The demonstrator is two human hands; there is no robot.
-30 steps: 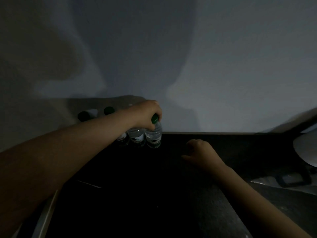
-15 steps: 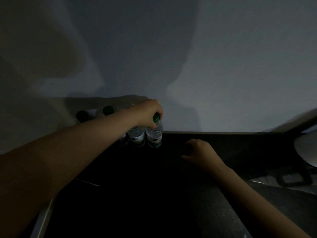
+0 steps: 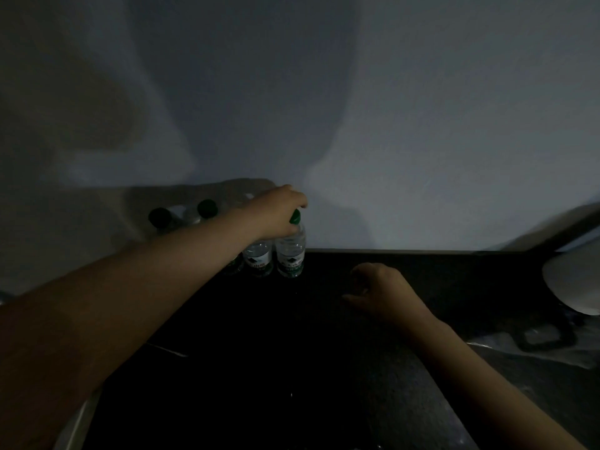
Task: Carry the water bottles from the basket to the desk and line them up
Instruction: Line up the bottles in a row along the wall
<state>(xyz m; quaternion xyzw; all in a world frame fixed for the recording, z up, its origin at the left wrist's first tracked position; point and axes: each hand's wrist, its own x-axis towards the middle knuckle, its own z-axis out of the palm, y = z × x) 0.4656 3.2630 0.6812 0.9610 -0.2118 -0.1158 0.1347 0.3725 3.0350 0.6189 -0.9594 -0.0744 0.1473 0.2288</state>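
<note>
Left hand (image 3: 276,211) grips top of clear plastic green-capped water bottle (image 3: 290,251) on black desk (image 3: 292,352). Right hand (image 3: 383,290) rests relaxed, empty.

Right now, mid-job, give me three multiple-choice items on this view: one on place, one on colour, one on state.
1. The clear plastic water bottles stand: A at the black desk's back edge under the wall; B at its front edge; C in a basket.
2. Their caps are: A red; B white; C green.
3. The left grip is: A flat on the desk; B closed over the rightmost bottle's top; C out of view.
A, the row lines the far edge; C, the visible caps are green; B, it curls round that bottle's neck.
</note>
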